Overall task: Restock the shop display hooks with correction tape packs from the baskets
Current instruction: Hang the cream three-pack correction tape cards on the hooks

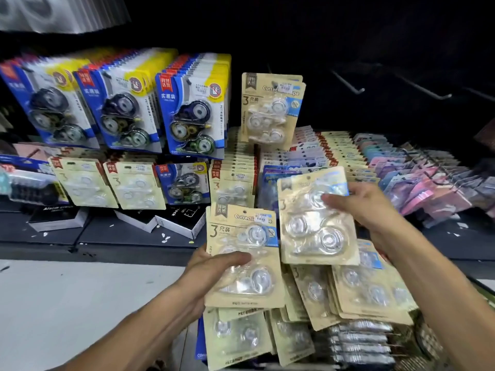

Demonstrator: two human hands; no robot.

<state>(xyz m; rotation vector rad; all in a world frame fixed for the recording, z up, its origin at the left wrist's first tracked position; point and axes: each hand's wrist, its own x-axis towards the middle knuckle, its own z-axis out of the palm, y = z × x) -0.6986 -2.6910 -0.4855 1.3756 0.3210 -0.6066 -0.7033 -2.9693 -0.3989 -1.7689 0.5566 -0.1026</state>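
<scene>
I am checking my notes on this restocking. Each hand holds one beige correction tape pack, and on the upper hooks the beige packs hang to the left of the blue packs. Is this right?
Not quite. The head view shows the hanging beige packs to the right of the blue packs, not the left. The rest holds: the left hand grips one beige pack and the right hand another.

We see two beige correction tape packs held up: one pack (242, 257) upright, another pack (316, 220) tilted beside it. Below them, a loose heap of beige packs (348, 298) lies overlapping. Two matching packs (272, 109) hang from a display hook (348, 83) row.
</scene>
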